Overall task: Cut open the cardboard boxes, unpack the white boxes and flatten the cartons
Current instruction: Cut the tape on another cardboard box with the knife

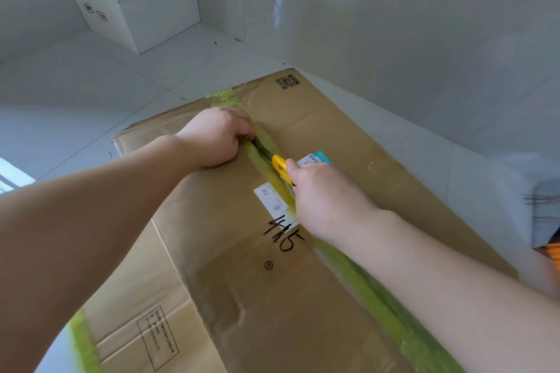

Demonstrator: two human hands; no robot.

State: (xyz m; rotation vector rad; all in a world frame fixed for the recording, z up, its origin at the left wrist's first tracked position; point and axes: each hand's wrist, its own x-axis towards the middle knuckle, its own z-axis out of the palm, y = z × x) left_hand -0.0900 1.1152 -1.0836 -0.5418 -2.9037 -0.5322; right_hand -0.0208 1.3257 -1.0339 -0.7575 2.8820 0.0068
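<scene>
The fingers of the left hand (215, 136) curl down into the open slit of the seam, gripping the edge of the left flap near the far end of the cardboard box (318, 297); the knuckles rest on the flap's top. The fingers of the right hand (324, 200) wrap round a yellow utility knife (280, 165), thumb laid along its top, its nose set into the seam just behind the left hand. The blade itself cannot be seen. Green tape (372, 297) runs the length of the seam, from the far edge to the near corner under the right forearm. A white shipping label (271, 201) straddles the seam beneath the right hand, with black handwriting just nearer. The box lies on a white tiled floor (75, 85) beside a white wall (424, 24); white boxes (145, 3) stand stacked in the far-left corner.
</scene>
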